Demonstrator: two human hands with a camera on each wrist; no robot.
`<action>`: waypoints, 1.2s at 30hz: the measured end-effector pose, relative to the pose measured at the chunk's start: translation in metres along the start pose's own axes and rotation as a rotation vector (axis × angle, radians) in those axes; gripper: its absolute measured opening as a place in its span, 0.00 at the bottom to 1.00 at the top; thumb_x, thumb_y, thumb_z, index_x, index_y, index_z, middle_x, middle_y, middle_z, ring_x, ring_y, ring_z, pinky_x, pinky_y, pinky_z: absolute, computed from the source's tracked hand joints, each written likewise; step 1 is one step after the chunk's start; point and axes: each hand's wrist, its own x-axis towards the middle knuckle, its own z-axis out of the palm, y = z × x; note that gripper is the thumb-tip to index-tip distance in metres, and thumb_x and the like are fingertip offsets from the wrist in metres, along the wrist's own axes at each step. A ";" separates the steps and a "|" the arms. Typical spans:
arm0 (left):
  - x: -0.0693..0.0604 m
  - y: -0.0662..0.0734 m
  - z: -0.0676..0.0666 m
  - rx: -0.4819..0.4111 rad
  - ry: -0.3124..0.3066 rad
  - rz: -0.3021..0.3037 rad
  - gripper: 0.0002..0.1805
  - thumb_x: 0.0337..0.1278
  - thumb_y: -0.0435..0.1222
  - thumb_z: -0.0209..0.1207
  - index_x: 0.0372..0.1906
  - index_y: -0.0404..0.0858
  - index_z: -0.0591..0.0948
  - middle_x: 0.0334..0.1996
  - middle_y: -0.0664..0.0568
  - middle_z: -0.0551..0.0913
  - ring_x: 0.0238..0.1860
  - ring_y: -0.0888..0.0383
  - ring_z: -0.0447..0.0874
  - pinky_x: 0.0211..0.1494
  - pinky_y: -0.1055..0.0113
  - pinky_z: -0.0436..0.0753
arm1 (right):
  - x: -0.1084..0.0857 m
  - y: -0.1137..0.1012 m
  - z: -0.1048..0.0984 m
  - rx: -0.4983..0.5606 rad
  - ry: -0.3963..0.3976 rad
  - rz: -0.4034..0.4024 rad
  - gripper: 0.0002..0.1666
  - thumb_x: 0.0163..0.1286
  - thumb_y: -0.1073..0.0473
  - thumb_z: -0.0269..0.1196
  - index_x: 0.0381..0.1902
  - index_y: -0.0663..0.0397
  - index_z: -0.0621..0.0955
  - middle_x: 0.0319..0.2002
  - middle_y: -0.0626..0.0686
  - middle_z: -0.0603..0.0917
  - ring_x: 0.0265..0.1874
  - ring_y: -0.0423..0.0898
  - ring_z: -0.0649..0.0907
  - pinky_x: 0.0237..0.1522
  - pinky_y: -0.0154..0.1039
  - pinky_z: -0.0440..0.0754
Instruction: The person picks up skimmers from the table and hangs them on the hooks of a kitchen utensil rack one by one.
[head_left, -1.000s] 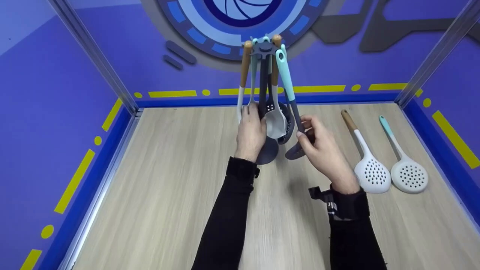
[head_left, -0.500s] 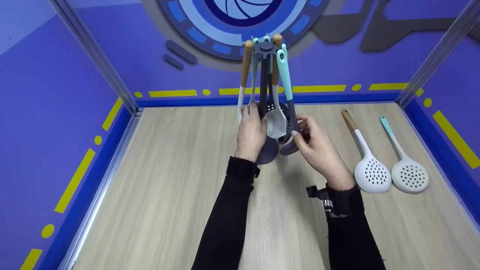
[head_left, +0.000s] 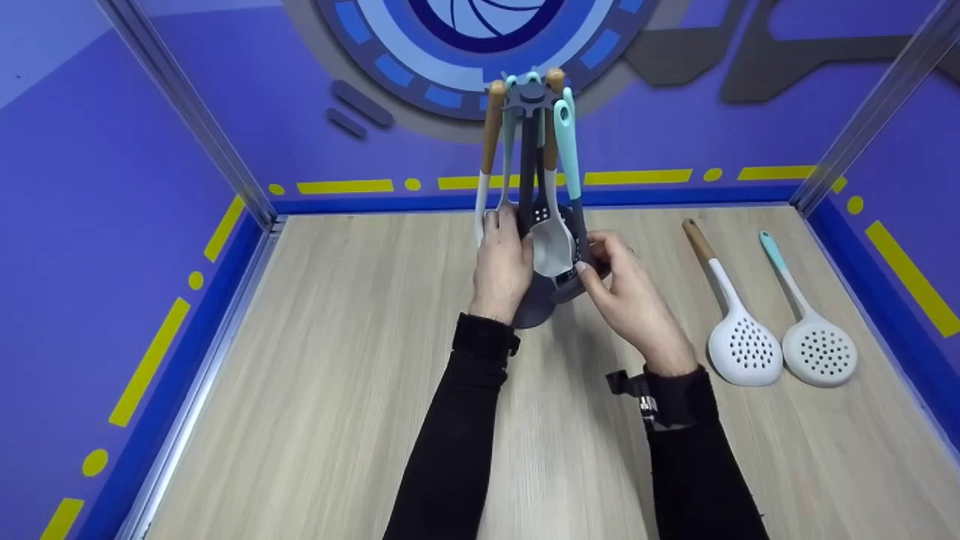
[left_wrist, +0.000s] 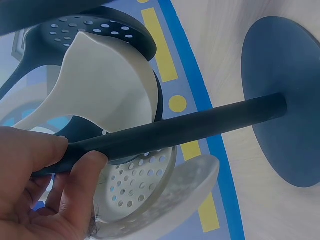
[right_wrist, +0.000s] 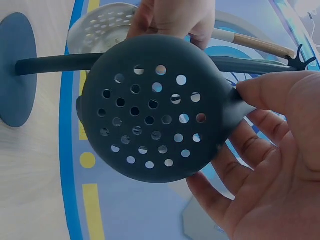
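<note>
Dark skimmer (right_wrist: 158, 112) pinched in fingers of right hand (head_left: 626, 292); left hand (head_left: 501, 262) grips stand post (left_wrist: 195, 126).

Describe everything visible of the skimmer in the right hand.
The skimmer has a round, dark head full of holes, seemingly plastic or silicone, and a mint handle with a hanging hole. It is near upright, head down, at the rack; the right hand pinches its neck. Whether it is hooked is unclear.
</note>
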 end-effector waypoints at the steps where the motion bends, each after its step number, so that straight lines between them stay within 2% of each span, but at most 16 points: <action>1: 0.000 0.000 0.000 -0.001 0.000 -0.001 0.24 0.73 0.34 0.61 0.69 0.36 0.70 0.57 0.43 0.77 0.55 0.48 0.84 0.58 0.57 0.86 | 0.000 0.000 0.001 -0.006 0.007 -0.003 0.21 0.80 0.60 0.60 0.67 0.54 0.72 0.45 0.53 0.84 0.43 0.47 0.81 0.48 0.45 0.76; 8: 0.000 -0.002 0.002 -0.002 0.002 -0.008 0.24 0.73 0.35 0.61 0.68 0.36 0.70 0.57 0.43 0.77 0.55 0.48 0.84 0.58 0.57 0.87 | 0.004 0.005 0.011 -0.038 0.073 -0.033 0.19 0.79 0.61 0.61 0.64 0.57 0.75 0.48 0.55 0.83 0.47 0.50 0.80 0.54 0.50 0.76; 15: 0.000 -0.002 0.001 0.003 -0.004 -0.008 0.22 0.74 0.35 0.61 0.67 0.37 0.71 0.57 0.44 0.77 0.55 0.49 0.84 0.56 0.57 0.87 | 0.006 0.008 0.016 -0.064 0.109 -0.041 0.19 0.79 0.59 0.61 0.64 0.56 0.75 0.52 0.54 0.83 0.51 0.48 0.79 0.58 0.47 0.76; 29: -0.002 0.000 -0.004 -0.014 0.015 0.013 0.21 0.73 0.35 0.62 0.66 0.38 0.72 0.57 0.46 0.79 0.56 0.50 0.85 0.55 0.58 0.87 | 0.008 0.008 0.015 -0.048 0.122 -0.056 0.21 0.78 0.59 0.62 0.65 0.58 0.75 0.57 0.57 0.82 0.60 0.53 0.78 0.68 0.52 0.72; 36: -0.002 0.000 -0.004 -0.028 0.019 0.026 0.23 0.73 0.35 0.62 0.68 0.39 0.72 0.59 0.47 0.80 0.58 0.51 0.84 0.58 0.59 0.86 | 0.006 0.008 0.011 -0.050 0.117 -0.050 0.21 0.79 0.56 0.61 0.65 0.55 0.75 0.58 0.55 0.81 0.61 0.50 0.78 0.69 0.53 0.72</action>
